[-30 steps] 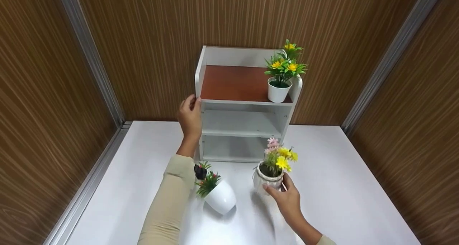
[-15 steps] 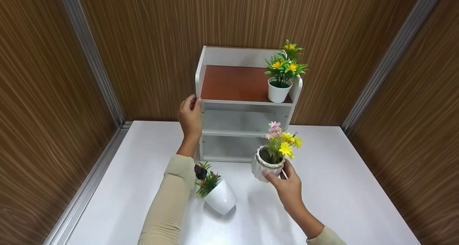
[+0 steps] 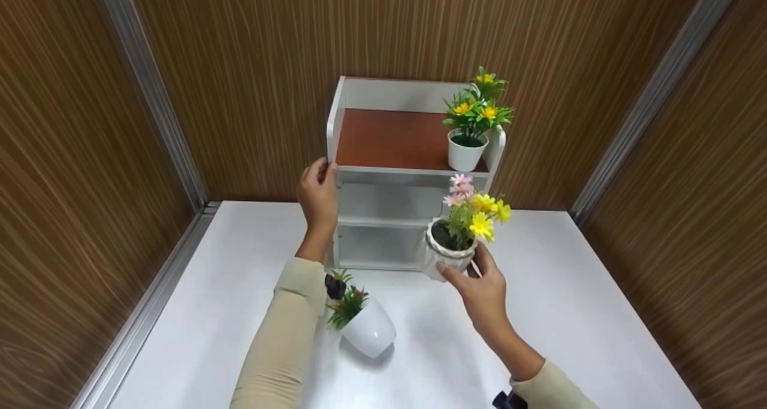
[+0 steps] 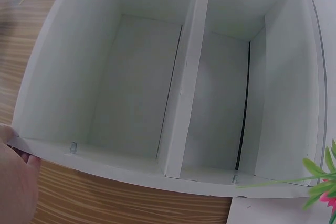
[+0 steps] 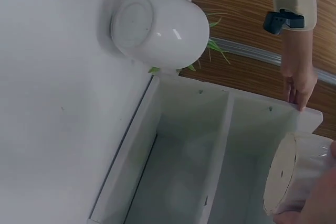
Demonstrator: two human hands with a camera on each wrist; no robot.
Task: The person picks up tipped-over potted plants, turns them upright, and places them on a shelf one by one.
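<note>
In the head view my right hand (image 3: 486,286) grips a ribbed white flowerpot (image 3: 448,259) with pink and yellow flowers, its thumb on the near side. The pot is raised over the table in front of the shelf unit (image 3: 383,223). In the right wrist view the pot's round underside (image 5: 280,174) shows at the lower right, partly hidden by the hand. My left hand (image 3: 317,193) holds the shelf unit's left side panel near the brown top board. The left wrist view shows that hand (image 4: 18,182) at the panel's edge, beside the white compartments (image 4: 139,87).
A smooth white flowerpot (image 3: 370,331) lies on its side on the white table (image 3: 551,313), its red-flowered plant towards the left forearm. Another white flowerpot (image 3: 465,156) with yellow flowers stands at the right of the brown top board (image 3: 392,138). Wood-grain walls (image 3: 239,85) enclose the table.
My right hand has lifted the ribbed flowerpot upward and towards the shelf unit; its flowers now overlap the shelves. The left hand and the lying flowerpot stay put.
</note>
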